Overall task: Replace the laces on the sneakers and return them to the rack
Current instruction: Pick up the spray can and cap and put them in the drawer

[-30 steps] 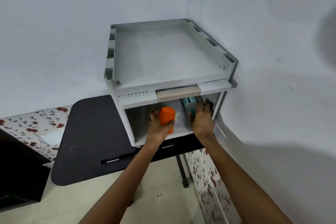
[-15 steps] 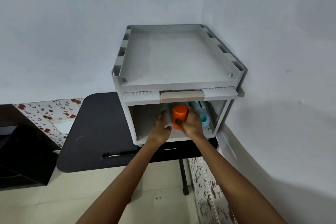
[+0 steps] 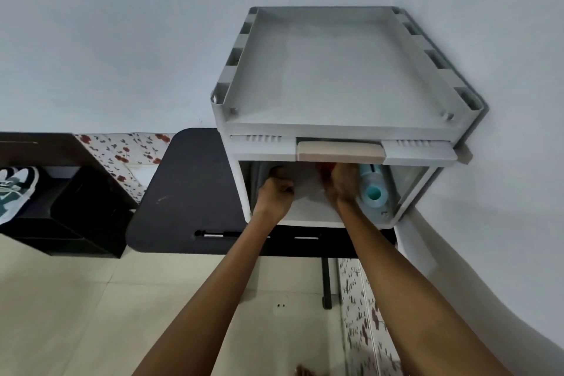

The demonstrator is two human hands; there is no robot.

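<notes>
A grey cabinet (image 3: 341,70) is sitting in the corner on a black table (image 3: 186,192) in front of me, its beige handle (image 3: 340,151) facing me. A teal roll (image 3: 374,191) is lying inside at the right. Floral tiles (image 3: 122,152) are showing behind the table.

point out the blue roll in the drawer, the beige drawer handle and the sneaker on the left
blue roll (image 3: 374,192): head view, on its open round end
beige drawer handle (image 3: 340,152): head view, middle of its front face
sneaker (image 3: 15,192): head view, on its laced upper at the frame's left edge
</notes>
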